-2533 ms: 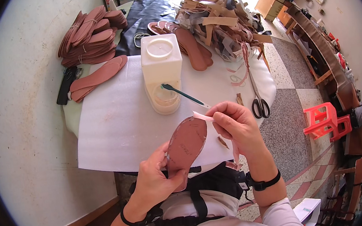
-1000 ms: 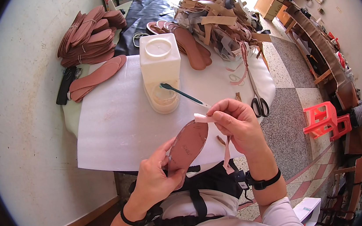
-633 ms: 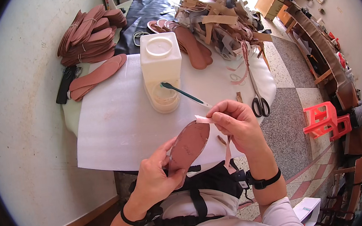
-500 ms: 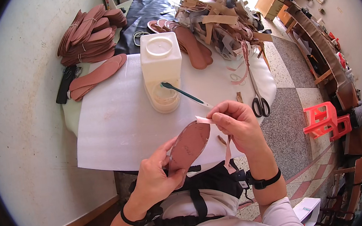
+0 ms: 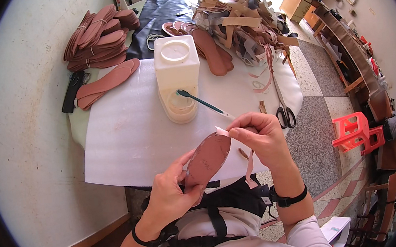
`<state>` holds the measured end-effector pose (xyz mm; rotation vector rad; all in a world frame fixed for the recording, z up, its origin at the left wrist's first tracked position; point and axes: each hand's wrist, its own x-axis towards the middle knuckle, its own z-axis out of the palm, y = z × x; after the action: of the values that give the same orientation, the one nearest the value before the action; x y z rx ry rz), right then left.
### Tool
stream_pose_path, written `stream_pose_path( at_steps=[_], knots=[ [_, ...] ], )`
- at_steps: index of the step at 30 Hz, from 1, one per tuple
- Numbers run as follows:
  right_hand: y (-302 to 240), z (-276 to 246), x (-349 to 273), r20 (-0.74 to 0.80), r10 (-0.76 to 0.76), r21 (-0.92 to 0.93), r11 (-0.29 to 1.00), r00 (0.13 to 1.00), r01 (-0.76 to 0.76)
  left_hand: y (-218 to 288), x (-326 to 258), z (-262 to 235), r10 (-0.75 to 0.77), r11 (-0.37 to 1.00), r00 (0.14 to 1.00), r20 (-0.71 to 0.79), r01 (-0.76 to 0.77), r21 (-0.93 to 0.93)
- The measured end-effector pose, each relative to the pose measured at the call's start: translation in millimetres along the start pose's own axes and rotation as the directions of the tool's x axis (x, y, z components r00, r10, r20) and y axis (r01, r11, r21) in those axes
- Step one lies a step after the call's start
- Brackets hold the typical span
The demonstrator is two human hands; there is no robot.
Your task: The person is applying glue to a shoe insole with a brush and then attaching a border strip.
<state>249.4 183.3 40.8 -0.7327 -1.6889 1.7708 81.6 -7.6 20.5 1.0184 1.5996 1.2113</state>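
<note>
A reddish-brown insole point(image 5: 208, 162) is gripped at its lower left edge by my left hand point(image 5: 172, 188), thumb across its face and fingers behind. My right hand point(image 5: 257, 136) pinches a thin pale pink strip point(image 5: 222, 131) against the insole's upper tip. The strip's loose tail point(image 5: 250, 171) hangs below that hand. Just beyond, a white plastic glue container point(image 5: 176, 63) stands on the table, and a dark green brush point(image 5: 206, 105) with a pale handle end rests across its open front cup.
Stacks of insoles point(image 5: 97, 37) lie at the far left, more insoles point(image 5: 212, 52) behind the container. A heap of leather strips point(image 5: 240, 18) fills the far right. Black-handled scissors point(image 5: 285, 115) lie at the table's right edge. A red plastic stool point(image 5: 351, 131) stands on the floor.
My right hand has shifted slightly, its fingers lower at the strip on the insole's tip. The strip's short end now bends upward there. The insole has hardly moved in my left hand.
</note>
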Motion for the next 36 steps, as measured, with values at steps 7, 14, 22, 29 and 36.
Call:
stream_pose_path(
  at_steps=[7,14,22,29,36],
  knots=[
    [0,0,0,0.001,-0.036,-0.116,0.993,0.999,0.035,2,0,-1,-0.012,1.000,1.000,0.007,0.012,-0.020],
    [-14,3,-2,0.007,-0.012,-0.193,0.981,1.000,0.013,-3,-1,-2,0.006,1.000,1.000,0.027,-0.007,0.004],
    [-29,7,-11,0.033,0.131,-0.134,0.983,0.991,-0.126,-7,-2,-5,0.094,0.995,0.995,0.045,-0.093,-0.021],
    [-49,21,-24,0.000,-0.046,-0.266,0.963,0.999,0.044,41,0,-52,0.258,0.949,0.963,0.082,-0.268,0.167],
    [-40,35,-29,0.055,-0.289,-0.394,0.873,0.956,0.286,103,32,-33,0.527,0.737,0.830,0.182,-0.553,0.387]
  ],
)
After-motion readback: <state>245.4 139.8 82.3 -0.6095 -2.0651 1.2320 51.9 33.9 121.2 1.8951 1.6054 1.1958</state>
